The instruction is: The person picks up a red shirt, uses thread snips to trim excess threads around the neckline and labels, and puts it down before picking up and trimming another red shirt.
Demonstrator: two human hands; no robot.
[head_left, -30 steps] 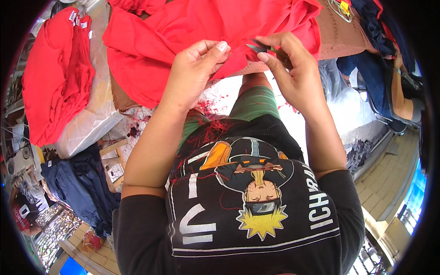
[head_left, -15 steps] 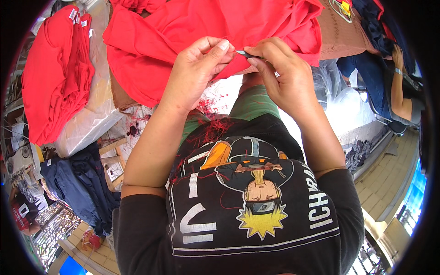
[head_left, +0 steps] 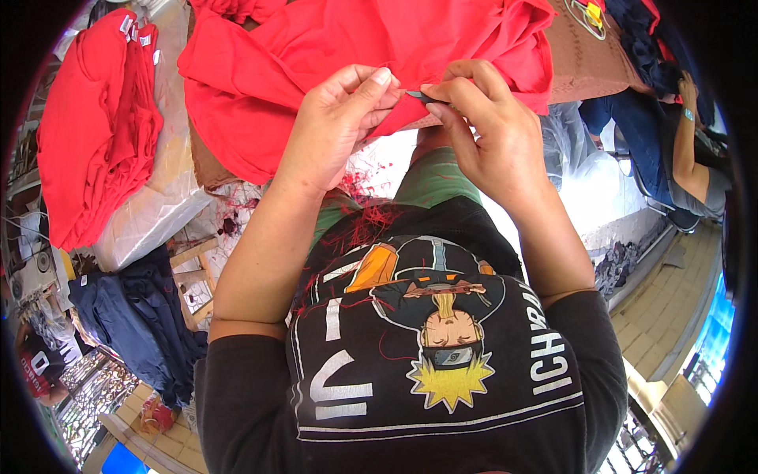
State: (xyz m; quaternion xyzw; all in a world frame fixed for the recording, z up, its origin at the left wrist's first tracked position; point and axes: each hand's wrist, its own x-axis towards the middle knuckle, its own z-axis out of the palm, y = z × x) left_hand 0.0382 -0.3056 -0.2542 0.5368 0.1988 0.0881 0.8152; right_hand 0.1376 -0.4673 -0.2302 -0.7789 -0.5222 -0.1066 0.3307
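Over the near edge of the red cloth (head_left: 260, 87), my two hands are held close together. My right hand (head_left: 493, 114) pinches a small dark tool with a thin, pointed metal blade (head_left: 415, 94); the fingers cover most of it. The blade points left, toward the fingertips of my left hand (head_left: 343, 110). That left hand is closed in a pinch, thumb against fingers. A fine reddish strand shows faintly by its fingertips, too small to make out fully. The red cloth lies in loose folds beneath and beyond both hands.
A pile of red garments (head_left: 99, 134) lies on a plastic-wrapped stack at left, with dark blue garments (head_left: 138, 316) below it. Red thread scraps (head_left: 367, 225) cover my lap. Clear plastic (head_left: 564, 146) hangs at right, near another person's arm (head_left: 685, 150).
My right hand has shifted slightly, its fingers rising a little around the tool. My left hand stays nearly in place. At far right, the other person's arm has moved a little.
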